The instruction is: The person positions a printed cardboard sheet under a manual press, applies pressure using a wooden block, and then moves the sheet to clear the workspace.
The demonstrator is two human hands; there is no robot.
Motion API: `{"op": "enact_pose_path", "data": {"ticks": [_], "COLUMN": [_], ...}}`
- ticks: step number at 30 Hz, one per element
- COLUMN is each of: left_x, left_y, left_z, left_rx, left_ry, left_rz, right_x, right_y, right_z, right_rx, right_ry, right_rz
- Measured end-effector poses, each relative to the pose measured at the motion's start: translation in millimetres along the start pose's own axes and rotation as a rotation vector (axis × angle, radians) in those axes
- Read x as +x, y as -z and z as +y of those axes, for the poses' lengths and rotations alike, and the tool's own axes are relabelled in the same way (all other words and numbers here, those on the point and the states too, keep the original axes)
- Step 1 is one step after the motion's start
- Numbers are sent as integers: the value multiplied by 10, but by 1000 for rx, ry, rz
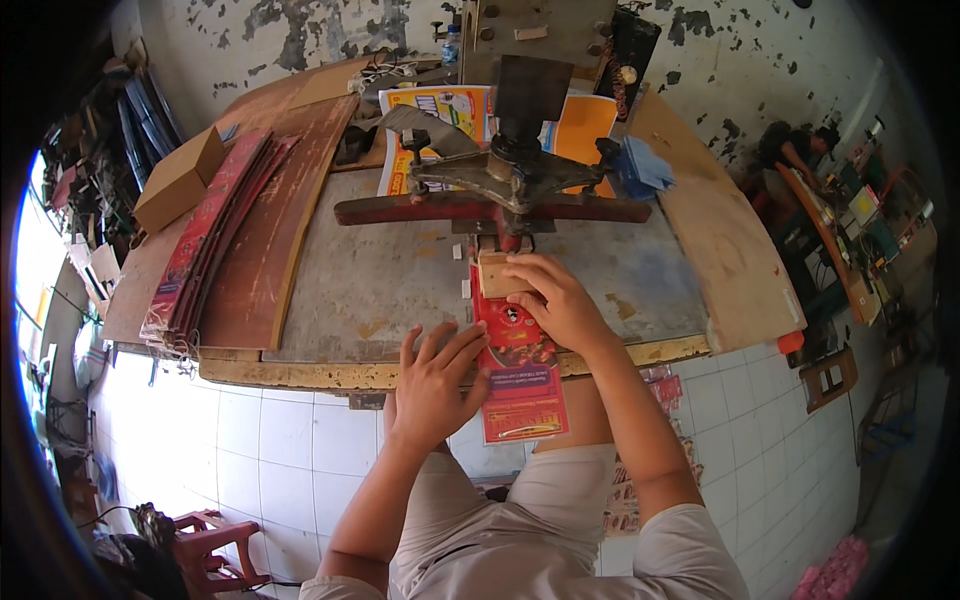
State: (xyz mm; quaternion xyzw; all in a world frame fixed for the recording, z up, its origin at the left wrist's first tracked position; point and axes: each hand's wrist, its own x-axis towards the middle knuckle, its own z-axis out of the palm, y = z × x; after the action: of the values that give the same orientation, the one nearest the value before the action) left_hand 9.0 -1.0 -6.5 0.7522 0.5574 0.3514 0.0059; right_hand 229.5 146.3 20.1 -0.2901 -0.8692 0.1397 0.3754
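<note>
A red printed packaging sheet [522, 365], long and narrow, lies over the near edge of the work table. Its near end hangs past that edge above my lap. My left hand [438, 385] is open along the sheet's left side, the fingertips stretched out and touching its edge. With my right hand [568, 312] I grip the right end of a small wooden block [497, 278]. The block rests on the sheet's far end, just below the head of a heavy metal hand press [512, 180] with a wide red-brown crossbar [420, 211].
A stack of red printed sheets [215, 230] and a cardboard box [180, 178] lie at the left. Blue material [645, 165] and colourful printed paper [585, 125] surround the press. A red stool [215, 548] stands lower left. Another person [790, 150] works far right.
</note>
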Motion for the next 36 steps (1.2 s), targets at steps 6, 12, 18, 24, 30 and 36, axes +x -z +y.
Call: {"op": "enact_pose_path", "data": {"ticks": [6,12,18,24,30,36], "left_x": [-14,13,9,17,37,31], "left_y": [6,9,13,24,14,-19], "left_z": [-7,12,33,53,67,66], "left_rx": [4,17,31,37,46,73], "left_ry": [4,0,17,16,14,-3], "left_rz": [2,-2,-4,-5,-23,1], "right_x": [4,-10,-120,-201,-237,-242], "right_y": [-31,18,68,-87,-123,-119], "right_z": [-33,-72,145,393,406,364], "right_rx": [-6,-75,-165,-410,-493,-507], "right_ry": [-1,20,-192,-186,-196,-203], "right_rz": [17,49,259,115,48,36]}}
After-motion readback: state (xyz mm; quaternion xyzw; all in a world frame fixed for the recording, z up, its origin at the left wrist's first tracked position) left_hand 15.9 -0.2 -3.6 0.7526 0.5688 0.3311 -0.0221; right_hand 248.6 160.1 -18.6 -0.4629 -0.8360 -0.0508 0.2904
